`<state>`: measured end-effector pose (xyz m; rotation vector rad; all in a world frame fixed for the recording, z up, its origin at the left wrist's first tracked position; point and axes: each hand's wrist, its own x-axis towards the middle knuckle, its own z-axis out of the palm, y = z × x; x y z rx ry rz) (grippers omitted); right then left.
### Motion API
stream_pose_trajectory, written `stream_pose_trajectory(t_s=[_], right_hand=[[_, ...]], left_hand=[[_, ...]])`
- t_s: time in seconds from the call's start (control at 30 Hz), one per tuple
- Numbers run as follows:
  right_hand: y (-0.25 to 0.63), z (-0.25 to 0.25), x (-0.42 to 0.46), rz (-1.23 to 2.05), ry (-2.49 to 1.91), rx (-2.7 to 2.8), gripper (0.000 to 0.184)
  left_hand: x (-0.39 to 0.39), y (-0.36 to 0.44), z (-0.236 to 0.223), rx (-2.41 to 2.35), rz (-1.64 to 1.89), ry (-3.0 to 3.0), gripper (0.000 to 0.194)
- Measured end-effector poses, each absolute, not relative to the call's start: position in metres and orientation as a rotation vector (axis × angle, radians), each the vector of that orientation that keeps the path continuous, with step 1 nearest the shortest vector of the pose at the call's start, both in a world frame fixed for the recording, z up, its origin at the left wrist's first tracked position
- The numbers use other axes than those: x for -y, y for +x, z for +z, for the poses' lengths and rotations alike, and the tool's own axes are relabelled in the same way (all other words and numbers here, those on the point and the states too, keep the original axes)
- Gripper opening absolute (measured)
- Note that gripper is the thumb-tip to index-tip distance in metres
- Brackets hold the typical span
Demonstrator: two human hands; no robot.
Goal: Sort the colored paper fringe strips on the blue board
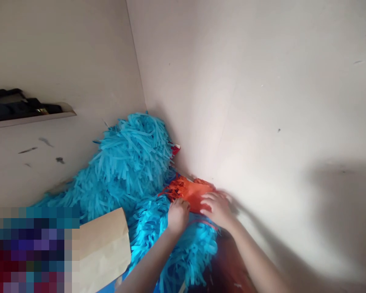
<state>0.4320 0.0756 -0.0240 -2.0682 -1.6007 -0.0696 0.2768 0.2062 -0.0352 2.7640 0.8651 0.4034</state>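
Observation:
A stack of orange tissue paper point(198, 193) with a cut fringe on its left lies over a heap of blue fringed tissue paper point(189, 248). My left hand point(178, 213) is closed, its fingers curled at the near left edge of the orange paper; the fingertips are partly hidden. Spread fingers of my right hand point(218, 206) rest on the right side of the same paper. Behind, a taller mound of blue fringe point(134, 154) leans into the corner, with a small red piece point(175, 149) showing at its right side.
Walls point(262, 101) meet in a corner close behind the paper. At the left is a wall ledge point(33, 120) with dark items point(15, 106) on it. A sheet of brown paper or card point(103, 248) lies at the lower left, beside a blurred-out patch.

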Motion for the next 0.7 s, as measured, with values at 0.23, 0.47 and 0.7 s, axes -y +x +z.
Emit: stream_pose_trajectory(t_s=[0.23,0.47,0.7], right_hand=[[0.419,-0.021,-0.086,-0.01,-2.119,1.606,0.018],[0.438,-0.018,-0.092,0.083,-2.095,1.44,0.014],[0.449,-0.006,-0.093,0.289,-2.125,1.386,0.031]], left_hand=[[-0.2,0.272,-0.03,-0.801,0.391,2.777,0.027],[-0.18,0.263,-0.022,-0.741,0.367,2.728,0.021],[-0.147,0.23,-0.01,-0.712,0.392,2.671,0.018]])
